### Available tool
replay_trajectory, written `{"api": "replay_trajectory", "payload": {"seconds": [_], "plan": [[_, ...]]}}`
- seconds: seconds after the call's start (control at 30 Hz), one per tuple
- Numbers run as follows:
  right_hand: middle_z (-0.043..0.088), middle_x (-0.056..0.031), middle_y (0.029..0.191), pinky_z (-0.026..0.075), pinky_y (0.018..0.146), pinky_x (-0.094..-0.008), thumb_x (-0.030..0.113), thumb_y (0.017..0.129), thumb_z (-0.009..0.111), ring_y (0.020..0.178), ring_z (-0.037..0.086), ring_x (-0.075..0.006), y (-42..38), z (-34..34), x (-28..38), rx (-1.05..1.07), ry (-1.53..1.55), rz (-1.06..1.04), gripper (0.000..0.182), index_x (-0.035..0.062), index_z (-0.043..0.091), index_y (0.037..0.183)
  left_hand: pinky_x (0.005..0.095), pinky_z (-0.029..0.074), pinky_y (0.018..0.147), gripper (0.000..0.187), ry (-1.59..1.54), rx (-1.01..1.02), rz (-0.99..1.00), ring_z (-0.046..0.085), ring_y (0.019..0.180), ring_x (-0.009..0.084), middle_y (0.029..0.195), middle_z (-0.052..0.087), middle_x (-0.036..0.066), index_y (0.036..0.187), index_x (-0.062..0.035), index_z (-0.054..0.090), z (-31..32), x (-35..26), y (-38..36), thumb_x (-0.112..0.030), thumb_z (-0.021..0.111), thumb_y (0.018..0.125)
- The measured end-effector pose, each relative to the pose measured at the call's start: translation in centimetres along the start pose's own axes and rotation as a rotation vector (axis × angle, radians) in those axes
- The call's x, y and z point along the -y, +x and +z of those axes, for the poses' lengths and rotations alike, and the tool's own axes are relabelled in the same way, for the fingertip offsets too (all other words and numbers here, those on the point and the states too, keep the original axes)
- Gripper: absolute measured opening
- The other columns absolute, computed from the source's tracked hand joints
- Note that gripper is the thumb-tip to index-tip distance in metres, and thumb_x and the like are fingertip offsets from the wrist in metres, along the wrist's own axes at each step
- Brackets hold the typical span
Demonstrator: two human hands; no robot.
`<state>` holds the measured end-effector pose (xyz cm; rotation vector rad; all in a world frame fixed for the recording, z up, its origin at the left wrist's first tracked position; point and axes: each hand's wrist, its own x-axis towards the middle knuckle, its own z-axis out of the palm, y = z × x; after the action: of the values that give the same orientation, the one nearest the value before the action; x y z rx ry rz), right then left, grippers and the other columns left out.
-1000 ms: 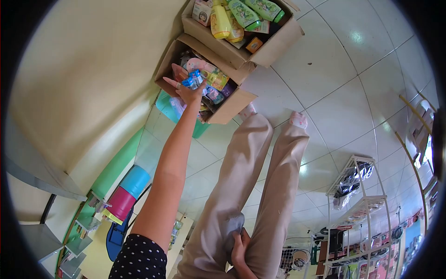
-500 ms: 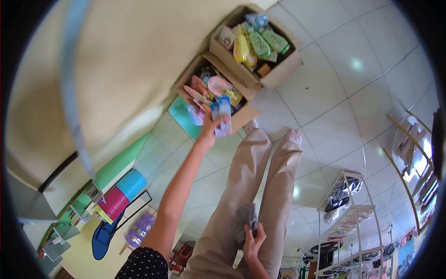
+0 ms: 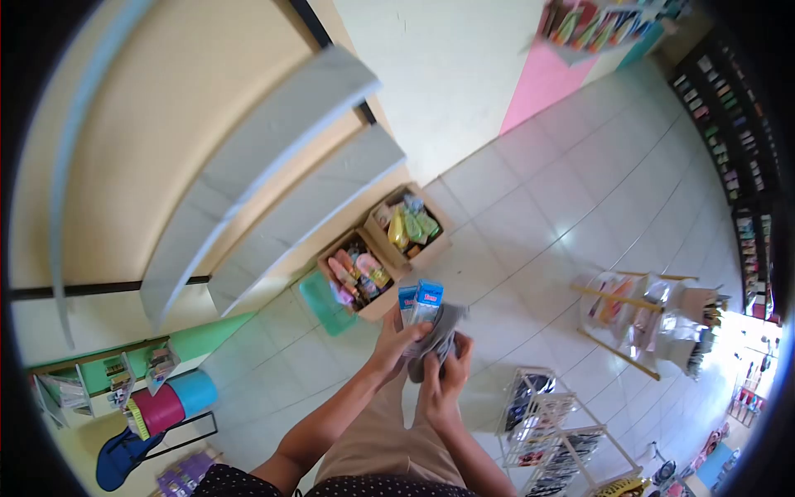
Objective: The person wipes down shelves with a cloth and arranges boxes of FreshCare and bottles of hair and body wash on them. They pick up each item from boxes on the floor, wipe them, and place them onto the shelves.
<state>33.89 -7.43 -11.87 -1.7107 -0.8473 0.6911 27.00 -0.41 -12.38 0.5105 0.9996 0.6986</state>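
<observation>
My left hand (image 3: 396, 340) is closed around two small blue-and-white packages (image 3: 421, 303), held upright side by side at the centre of the view. A crumpled grey cloth (image 3: 440, 329) lies against them, gripped by my right hand (image 3: 445, 364). Both hands are close together, and the cloth reaches across to the fingers of my left hand. Past the hands stands an open cardboard box (image 3: 378, 308) of pink and mixed items, beside another box (image 3: 440, 243) with yellow and green bottles.
Long grey shelves (image 3: 248, 166) run along the wall at the left. A turquoise bin (image 3: 319, 305) stands beside the boxes. White wire racks (image 3: 571, 414) are at the lower right, and a wooden-framed rack (image 3: 617, 294) is at the right.
The view has risen and pulled back from the boxes. My left hand has brought the packages away from the box to my right hand and the grey cloth.
</observation>
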Motion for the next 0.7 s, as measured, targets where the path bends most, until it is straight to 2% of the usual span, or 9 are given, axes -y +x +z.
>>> {"api": "replay_trajectory", "payload": {"seconds": [0.07, 0.17, 0.23, 0.37, 0.47, 0.53, 0.57, 0.63, 0.7], "plan": [[0.045, -0.0172, 0.09, 0.036, 0.073, -0.0342, 0.004, 0.07, 0.046, 0.083, 0.045, -0.0288, 1.9, -1.6, 2.4, 0.042, 0.139, 0.087, 0.014, -0.0037, 0.053, 0.079, 0.0223, 0.043, 0.066, 0.04, 0.024, 0.087, 0.081, 0.051, 0.075, 0.01, 0.085, 0.051, 0.003, 0.098, -0.0037, 0.043, 1.6, -2.1, -1.5, -0.011, 0.062, 0.064], [0.045, -0.0178, 0.09, 0.036, 0.073, -0.0328, 0.006, 0.072, 0.046, 0.083, 0.045, -0.0283, 4.1, -3.7, 6.1, 0.142, 0.241, -0.009, 0.014, -0.0043, 0.054, 0.077, 0.0235, 0.043, 0.069, 0.047, -0.02, 0.215, 0.137, 0.051, 0.077, 0.0113, 0.086, 0.05, 0.002, 0.1, -0.0049, 0.042, 2.8, -5.3, -3.6, -0.015, 0.066, 0.061], [0.048, -0.0182, 0.086, 0.038, 0.069, -0.0335, 0.005, 0.07, 0.05, 0.079, 0.048, -0.0298, 4.7, -3.8, 8.6, 0.097, 0.22, -0.077, 0.015, -0.0027, 0.05, 0.083, 0.0259, 0.043, 0.071, 0.047, -0.275, 0.327, 0.142, 0.051, 0.081, 0.0124, 0.085, 0.05, 0.001, 0.099, -0.0056, 0.044, 3.6, -7.0, -5.2, -0.015, 0.066, 0.059], [0.053, -0.0168, 0.072, 0.041, 0.061, -0.0368, -0.002, 0.064, 0.056, 0.063, 0.053, -0.0339, 4.7, -2.1, 15.3, 0.129, -0.088, -0.39, 0.039, 0.0024, 0.036, 0.097, 0.0208, 0.041, 0.065, 0.048, -0.097, 0.506, 0.225, 0.049, 0.077, 0.0083, 0.087, 0.05, 0.002, 0.099, -0.0042, 0.045, 3.9, -13.4, -8.6, -0.014, 0.067, 0.058], [0.051, -0.0176, 0.083, 0.04, 0.067, -0.0334, -0.004, 0.064, 0.047, 0.076, 0.052, -0.0272, 3.9, -0.7, 18.6, 0.359, -0.173, -0.325, 0.039, -0.0009, 0.034, 0.102, 0.022, 0.041, 0.066, 0.044, 0.015, 0.42, 0.326, 0.051, 0.075, 0.009, 0.085, 0.052, 0.003, 0.097, -0.004, 0.047, 1.1, -14.8, -8.7, -0.015, 0.067, 0.059], [0.045, -0.0211, 0.099, 0.039, 0.073, -0.0344, -0.002, 0.063, 0.04, 0.09, 0.048, -0.0302, 3.1, 0.6, 20.7, 0.52, -0.049, -0.537, 0.043, -0.0036, 0.034, 0.106, 0.0227, 0.042, 0.067, 0.042, -0.093, 0.319, 0.369, 0.051, 0.075, 0.0096, 0.084, 0.052, 0.003, 0.096, -0.0037, 0.047, 0.5, -16.4, -10.1, -0.015, 0.067, 0.06], [0.045, -0.0211, 0.099, 0.039, 0.073, -0.0344, -0.002, 0.063, 0.04, 0.09, 0.048, -0.0302, 2.6, 1.3, 21.6, 0.526, -0.047, -0.563, 0.043, -0.0036, 0.034, 0.106, 0.0235, 0.042, 0.067, 0.041, -0.193, 0.232, 0.382, 0.051, 0.076, 0.0102, 0.084, 0.052, 0.004, 0.096, -0.0034, 0.048, 0.3, -17.3, -10.6, -0.016, 0.066, 0.061], [0.033, -0.0243, 0.114, 0.025, 0.089, -0.0435, 0.001, 0.062, 0.041, 0.109, 0.027, -0.038, 1.4, 2.7, 23.0, 0.446, 0.009, -0.642, 0.051, -0.0024, 0.033, 0.112, 0.024, 0.042, 0.067, 0.042, -0.168, 0.191, 0.426, 0.051, 0.076, 0.0108, 0.084, 0.052, 0.004, 0.096, -0.0029, 0.048, -0.3, -18.7, -11.9, -0.019, 0.066, 0.062], [0.036, -0.0223, 0.113, 0.028, 0.089, -0.041, 0.003, 0.061, 0.045, 0.107, 0.033, -0.0363, 1.2, 3.9, 23.9, 0.42, 0.002, -0.726, 0.052, -0.0033, 0.035, 0.112, 0.0239, 0.043, 0.066, 0.041, -0.26, 0.078, 0.41, 0.052, 0.077, 0.0111, 0.084, 0.052, 0.005, 0.096, -0.0028, 0.048, -0.4, -20.3, -13.3, -0.019, 0.066, 0.063]]}}
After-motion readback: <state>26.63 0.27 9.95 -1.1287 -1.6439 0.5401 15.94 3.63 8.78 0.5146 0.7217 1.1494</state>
